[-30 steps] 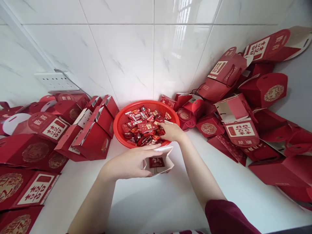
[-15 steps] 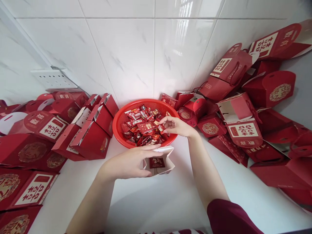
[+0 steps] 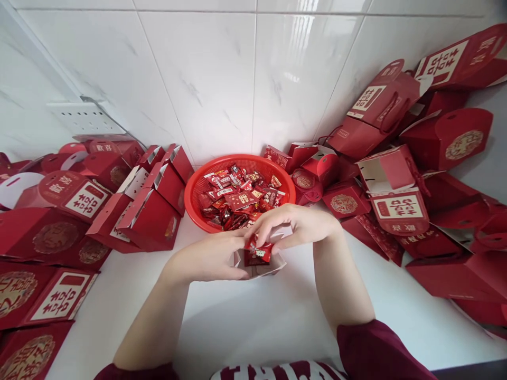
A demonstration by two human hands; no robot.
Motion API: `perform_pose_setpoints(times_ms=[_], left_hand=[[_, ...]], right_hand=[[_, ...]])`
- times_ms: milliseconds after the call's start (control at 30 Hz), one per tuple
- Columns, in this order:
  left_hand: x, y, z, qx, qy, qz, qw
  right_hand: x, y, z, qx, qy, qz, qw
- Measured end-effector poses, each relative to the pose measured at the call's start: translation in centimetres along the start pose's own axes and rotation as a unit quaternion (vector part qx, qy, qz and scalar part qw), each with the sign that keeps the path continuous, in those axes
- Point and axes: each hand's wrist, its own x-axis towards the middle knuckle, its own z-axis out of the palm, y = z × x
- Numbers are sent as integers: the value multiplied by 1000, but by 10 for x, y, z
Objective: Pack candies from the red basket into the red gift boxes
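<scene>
My left hand (image 3: 214, 257) grips the left side of an open paper gift box (image 3: 273, 267), whose pale inside faces up at me. Over the mouth of this box, my right hand (image 3: 295, 227) pinches a red wrapped candy (image 3: 259, 250) between thumb and fingers. A darker red packet lies lower in the box, partly hidden by that candy. Just behind both hands stands a red plastic basket (image 3: 194, 211) full of red-wrapped sweets (image 3: 241, 199). My right hand covers part of the basket's front rim.
Red gift boxes (image 3: 152, 219) crowd the left side of the white table (image 3: 222, 322). More red boxes (image 3: 400, 211) are heaped at the right. A tiled wall (image 3: 217, 79) rises behind the basket, with a socket strip (image 3: 85, 119) and cable at left.
My right hand has come from the basket down to the box, bringing a red wrapped candy over its opening. My left hand keeps its hold. The view has shifted slightly.
</scene>
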Motion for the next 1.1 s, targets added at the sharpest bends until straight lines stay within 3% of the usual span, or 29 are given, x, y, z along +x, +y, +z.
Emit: perform_pose_setpoints(times_ms=[200,433,500,567,633,700,933,1100], left_hand=[[0,-5,1,1,-2,5,1000],[-2,-10,0,40,-7,9,999],[-1,-9,0,46,-12,13,999],[-1,-9,0,48,-19,19,998],[0,-9,0,46,-23,23,998],[0,-9,0,43,-19,23,999],[-1,-9,-1,41,-16,6,999],[2,-10,-1,40,-16,7,999]], right_hand=[[-4,-17,14,-152,61,48,985],[-13,-23,13,-259,159,108,947],[-13,-15,10,-277,203,137,929],[-9,-2,7,-329,231,213,891],[-3,16,5,-382,218,305,845],[7,33,3,-404,181,366,819],[42,69,0,-386,115,429,809],[60,80,-2,-381,122,454,796]])
